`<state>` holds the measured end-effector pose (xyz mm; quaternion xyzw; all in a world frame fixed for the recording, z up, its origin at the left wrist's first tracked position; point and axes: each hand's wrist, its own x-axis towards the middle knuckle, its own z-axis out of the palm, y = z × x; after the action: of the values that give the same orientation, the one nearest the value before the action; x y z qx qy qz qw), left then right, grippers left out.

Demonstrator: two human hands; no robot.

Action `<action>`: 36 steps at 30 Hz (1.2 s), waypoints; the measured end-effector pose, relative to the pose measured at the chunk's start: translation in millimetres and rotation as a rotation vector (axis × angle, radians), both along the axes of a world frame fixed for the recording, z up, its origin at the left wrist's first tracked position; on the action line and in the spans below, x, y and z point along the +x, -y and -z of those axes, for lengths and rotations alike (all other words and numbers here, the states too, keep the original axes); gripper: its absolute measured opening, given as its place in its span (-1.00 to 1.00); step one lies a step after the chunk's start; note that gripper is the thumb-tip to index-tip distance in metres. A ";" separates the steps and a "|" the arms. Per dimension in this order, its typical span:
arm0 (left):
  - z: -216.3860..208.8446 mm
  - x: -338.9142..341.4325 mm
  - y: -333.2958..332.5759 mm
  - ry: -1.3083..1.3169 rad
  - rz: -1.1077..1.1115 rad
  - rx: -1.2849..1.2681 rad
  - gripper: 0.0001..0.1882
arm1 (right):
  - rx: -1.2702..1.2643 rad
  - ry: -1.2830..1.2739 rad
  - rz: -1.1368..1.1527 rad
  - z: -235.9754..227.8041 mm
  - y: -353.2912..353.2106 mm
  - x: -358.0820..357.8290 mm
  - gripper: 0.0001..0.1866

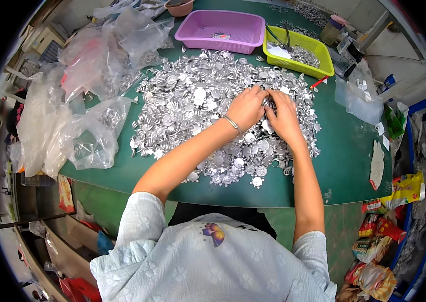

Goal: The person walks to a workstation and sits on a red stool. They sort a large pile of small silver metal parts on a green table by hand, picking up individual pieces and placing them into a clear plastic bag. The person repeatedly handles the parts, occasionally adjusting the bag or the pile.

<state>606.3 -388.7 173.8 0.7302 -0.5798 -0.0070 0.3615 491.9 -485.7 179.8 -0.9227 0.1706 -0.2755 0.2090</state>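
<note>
A wide heap of small silver metal pieces (182, 110), many round and some curved, is spread over the green table (213, 194). My left hand (246, 106), with a bangle at the wrist, lies over the right part of the heap. Its fingers are bent and pressed together, and whatever they hold is hidden. Close beside it, my right hand (284, 115) curls with thumb and fingers around a few silver pieces. The fingertips of both hands nearly meet.
Behind the heap stand a purple basket (218, 44) and a yellow-green basket (298, 64) holding metal pieces and pliers. Clear plastic bags (92, 136) crowd the left side. A red pen (319, 81) and a white glove (376, 166) lie at right.
</note>
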 end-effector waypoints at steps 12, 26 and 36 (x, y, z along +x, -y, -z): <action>0.3 13.1 -28.8 -0.355 -0.102 -0.148 -0.61 | 0.320 0.247 0.064 -0.4 -10.8 -6.2 -0.71; -7.1 39.1 -44.3 -1.367 0.003 -0.110 -0.72 | -0.120 0.060 0.085 -10.9 -13.1 3.4 -0.69; -10.0 37.4 -68.9 -1.635 0.006 -0.206 -0.84 | -0.163 -0.229 0.101 -7.5 -11.7 23.9 -0.81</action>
<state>643.7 -319.8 183.9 0.4564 -0.1333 -0.4841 0.7346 515.8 -474.0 187.3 -0.9522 0.2167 -0.1917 0.0983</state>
